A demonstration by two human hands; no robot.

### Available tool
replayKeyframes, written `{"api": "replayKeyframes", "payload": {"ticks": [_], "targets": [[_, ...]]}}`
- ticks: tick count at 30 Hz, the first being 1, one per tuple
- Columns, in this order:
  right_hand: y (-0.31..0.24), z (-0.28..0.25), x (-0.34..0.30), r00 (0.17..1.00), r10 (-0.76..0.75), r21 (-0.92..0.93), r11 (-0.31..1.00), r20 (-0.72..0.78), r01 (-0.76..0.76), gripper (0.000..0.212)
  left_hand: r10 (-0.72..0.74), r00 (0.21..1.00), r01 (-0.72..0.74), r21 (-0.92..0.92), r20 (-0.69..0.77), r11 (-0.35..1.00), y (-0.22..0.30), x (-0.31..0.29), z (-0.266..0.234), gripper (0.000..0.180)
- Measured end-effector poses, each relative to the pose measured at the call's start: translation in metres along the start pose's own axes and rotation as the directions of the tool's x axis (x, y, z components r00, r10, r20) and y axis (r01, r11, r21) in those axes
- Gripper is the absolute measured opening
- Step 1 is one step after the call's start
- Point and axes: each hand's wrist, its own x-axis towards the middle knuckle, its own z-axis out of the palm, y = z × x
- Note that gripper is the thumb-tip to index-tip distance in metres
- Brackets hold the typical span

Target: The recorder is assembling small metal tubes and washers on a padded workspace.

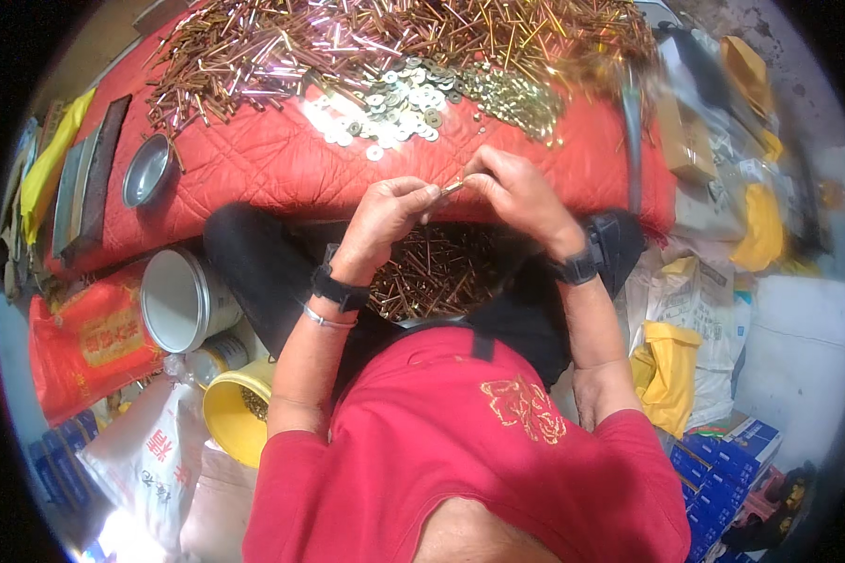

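Observation:
A short, shiny, brass-coloured metal bolt spans the gap between my two hands. My left hand pinches one end between thumb and fingers, while my right hand closes on the other end. Fingertips cover both ends, so any nut or washer there is hidden. Beneath my hands, between my legs, lies a heap of similar coppery bolts. Just beyond, on the red quilted cloth, are pale flat washers and a patch of small brassy nuts.
A large pile of long bolts covers the cloth's far side. A metal bowl sits at left. Below it stand a white bucket and a yellow bucket. Yellow bags and blue boxes are at right.

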Motion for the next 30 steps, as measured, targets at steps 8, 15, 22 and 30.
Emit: {"api": "replayKeyframes", "payload": {"ticks": [8,15,22,30], "targets": [[-0.017,0.003,-0.009,0.999,0.023,0.215,0.977,-0.043,-0.013,0.009,-0.222,0.917,0.341,-0.361,0.332,0.868,-0.002,-0.004,-0.012,0.025],[0.013,0.012,-0.010,0.995,0.092,0.021,0.996,-0.025,-0.092,0.021,0.470,0.879,-0.360,0.538,-0.077,0.762,-0.012,-0.004,0.010,0.019],[0.010,0.014,-0.009,0.944,0.331,0.328,0.892,-0.004,-0.311,0.024,0.154,0.983,-0.142,0.118,-0.101,0.983,-0.016,-0.001,0.006,0.017],[0.010,0.024,-0.002,0.980,0.044,-0.045,0.998,-0.194,-0.053,0.019,0.124,0.988,-0.124,0.010,-0.094,0.992,-0.013,-0.001,0.005,0.018]]}}
